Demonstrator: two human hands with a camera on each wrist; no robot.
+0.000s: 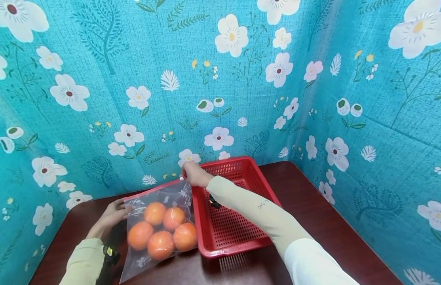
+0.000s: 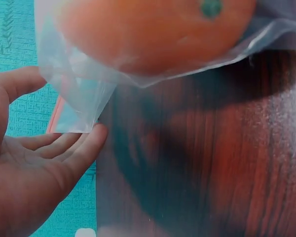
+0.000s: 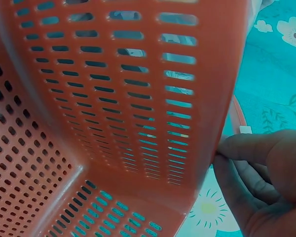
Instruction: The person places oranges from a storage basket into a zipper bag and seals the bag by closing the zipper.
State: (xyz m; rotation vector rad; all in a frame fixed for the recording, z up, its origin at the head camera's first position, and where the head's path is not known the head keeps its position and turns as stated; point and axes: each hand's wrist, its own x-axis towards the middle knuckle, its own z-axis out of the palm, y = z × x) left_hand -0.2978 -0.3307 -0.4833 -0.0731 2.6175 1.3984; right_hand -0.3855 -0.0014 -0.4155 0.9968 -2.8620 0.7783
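Observation:
A clear zip bag point(image 1: 135, 261) with a red zip strip and printed white flowers lies on the table. Several round orange fruits point(image 1: 160, 245) are inside it; one fruit point(image 2: 158, 34) shows a green stem spot in the left wrist view. At the bag's upper left corner is my left hand point(image 1: 111, 215), its fingers fairly straight against the plastic and the thumb apart from them. My right hand point(image 1: 196, 174) pinches the bag's upper right corner at the zip, thumb against forefinger in the right wrist view. A small white piece point(image 3: 245, 129) sits on the zip beside those fingers.
A red perforated plastic basket point(image 1: 238, 249) stands right of the bag, under my right forearm, with its near wall beside the fruits. The dark brown table point(image 1: 284, 178) meets flowered blue cloth point(image 1: 170, 130) at the back and sides.

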